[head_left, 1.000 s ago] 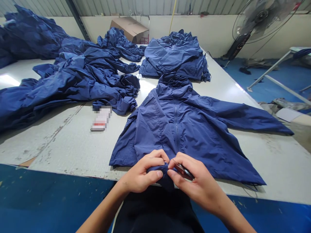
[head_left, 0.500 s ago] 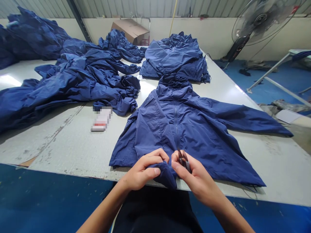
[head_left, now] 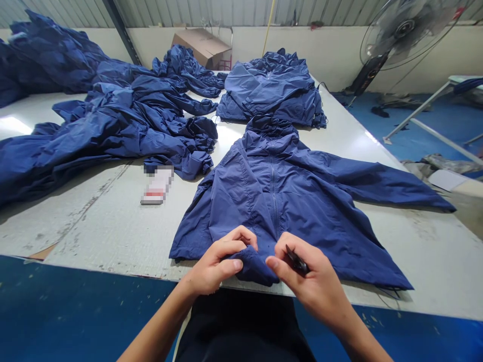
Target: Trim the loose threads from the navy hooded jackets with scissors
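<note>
A navy blue hooded jacket (head_left: pixel 287 196) lies flat on the grey table (head_left: pixel 113 221), zipper up, hood away from me. My left hand (head_left: pixel 217 264) pinches a bunched fold of the jacket's bottom hem at the near table edge. My right hand (head_left: pixel 307 279) is closed around a small dark thread snipper (head_left: pixel 297 262), its blades pointing toward the hem, fingertips right beside the fold.
A heap of navy jackets (head_left: pixel 105 115) covers the left of the table, and a neater stack (head_left: pixel 271 88) sits at the far end. A small white and red item (head_left: pixel 156 186) lies left of the jacket. A fan (head_left: pixel 403 30) and a cardboard box (head_left: pixel 202 45) stand behind.
The snipper in my right hand has turned from upright to lying across my fingers, and the hand has drawn back a little from the hem. My left hand has kept its pinch.
</note>
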A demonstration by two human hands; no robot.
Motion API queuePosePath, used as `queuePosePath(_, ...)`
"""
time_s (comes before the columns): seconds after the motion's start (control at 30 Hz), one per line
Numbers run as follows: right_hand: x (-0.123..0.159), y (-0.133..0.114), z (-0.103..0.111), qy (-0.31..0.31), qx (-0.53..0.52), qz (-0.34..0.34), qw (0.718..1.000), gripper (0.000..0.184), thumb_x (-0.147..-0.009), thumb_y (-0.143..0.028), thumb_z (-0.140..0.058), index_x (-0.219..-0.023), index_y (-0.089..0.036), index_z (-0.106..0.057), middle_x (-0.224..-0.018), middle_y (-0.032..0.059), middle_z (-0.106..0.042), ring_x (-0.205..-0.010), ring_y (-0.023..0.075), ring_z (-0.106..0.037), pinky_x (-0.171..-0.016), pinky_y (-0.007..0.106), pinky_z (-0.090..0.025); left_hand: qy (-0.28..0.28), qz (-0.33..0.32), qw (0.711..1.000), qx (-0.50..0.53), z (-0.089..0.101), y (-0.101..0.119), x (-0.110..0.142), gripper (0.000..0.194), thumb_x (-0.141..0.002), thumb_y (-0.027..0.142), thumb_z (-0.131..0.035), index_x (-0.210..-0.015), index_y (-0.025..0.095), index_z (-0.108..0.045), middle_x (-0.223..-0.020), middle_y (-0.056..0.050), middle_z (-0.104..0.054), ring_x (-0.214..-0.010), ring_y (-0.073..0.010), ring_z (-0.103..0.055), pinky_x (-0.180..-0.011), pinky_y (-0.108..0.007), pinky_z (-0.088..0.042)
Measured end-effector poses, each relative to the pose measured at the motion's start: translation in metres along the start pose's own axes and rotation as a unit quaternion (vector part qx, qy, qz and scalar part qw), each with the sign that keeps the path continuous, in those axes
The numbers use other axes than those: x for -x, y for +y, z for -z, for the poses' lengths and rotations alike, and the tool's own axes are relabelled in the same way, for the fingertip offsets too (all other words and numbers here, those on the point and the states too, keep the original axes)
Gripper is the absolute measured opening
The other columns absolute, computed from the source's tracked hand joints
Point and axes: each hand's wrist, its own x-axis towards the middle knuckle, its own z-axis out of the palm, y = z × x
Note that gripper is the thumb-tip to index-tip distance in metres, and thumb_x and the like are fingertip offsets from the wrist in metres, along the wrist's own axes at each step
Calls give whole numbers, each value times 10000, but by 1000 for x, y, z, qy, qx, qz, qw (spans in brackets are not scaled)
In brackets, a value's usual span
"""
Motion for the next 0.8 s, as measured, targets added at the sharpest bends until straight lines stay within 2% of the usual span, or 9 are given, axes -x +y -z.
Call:
queuePosePath(0.07, 0, 0, 0, -1, -6, 17, 1000, 135, -962, -300, -551, -931, -223, -658, -751, -15, -562, -613, 101, -515, -561, 204, -433, 3, -7, 1000, -4, 1, 0, 0, 291, -902, 400, -536, -827, 139, -642, -1006, -100, -531, -934, -237, -516, -875, -377, -429)
queuePosePath(0.13, -1, -1, 0, -6, -11, 30, 999, 176, -950, -255, -564, -1080, -242, -681, -844, 1, -593, -613, 94, -523, -556, 201, -445, 4, -14, 1000, -19, 1, 0, 0, 283, -905, 391, -527, -850, 140, -647, -1015, -100, -530, -939, -237, -522, -875, -377, -433)
queuePosePath(0.23, -1, 0, -3, -6, 1, 42, 999, 135, -901, -232, -653, -1011, -232, -731, -865, 11, -614, -603, 85, -531, -531, 191, -438, 0, -25, 997, -78, 1, 4, 1, 223, -892, 337, -524, -846, 147, -633, -1019, -95, -536, -942, -231, -523, -871, -368, -439)
queuePosePath(0.37, -2, -1, -2, -11, 35, 71, 997, 108, -905, -208, -659, -972, -223, -743, -841, 17, -629, -696, 105, -598, -619, 189, -470, 2, -31, 979, -202, 0, 14, 3, 80, -829, 170, -500, -792, 167, -570, -1035, -88, -544, -978, -225, -526, -901, -366, -444)
queuePosePath(0.53, -2, -8, 4, -74, 95, 67, 991, 149, -928, -133, -574, -958, -217, -694, -877, 22, -627, -738, 121, -597, -665, 213, -452, -1, -53, 951, -305, 0, 23, 5, 116, -752, 88, -479, -778, 183, -541, -1035, -80, -550, -1004, -226, -503, -924, -376, -440)
queuePosePath(0.67, -2, -11, 3, -115, 127, 62, 983, 143, -947, -119, -490, -940, -212, -598, -935, 25, -592, -742, 128, -541, -649, 237, -406, 3, -66, 959, -275, 1, 19, 4, 99, -766, 101, -477, -771, 180, -537, -1027, -81, -553, -981, -221, -510, -902, -372, -446)
queuePosePath(0.73, -3, -11, 0, -115, 93, 56, 987, 113, -961, -144, -476, -916, -211, -554, -928, 18, -565, -748, 128, -510, -657, 241, -391, 5, -64, 974, -217, 1, 14, 3, 71, -800, 151, -489, -760, 175, -542, -1003, -80, -553, -937, -213, -525, -862, -356, -457)
queuePosePath(0.8, -3, -10, -4, -106, 14, 31, 994, 132, -989, -212, -472, -864, -212, -516, -872, 1, -525, -739, 122, -479, -660, 237, -380, 6, -58, 987, -147, -1, 9, 1, 128, -846, 238, -503, -762, 167, -569, -979, -82, -554, -901, -212, -538, -829, -348, -464)
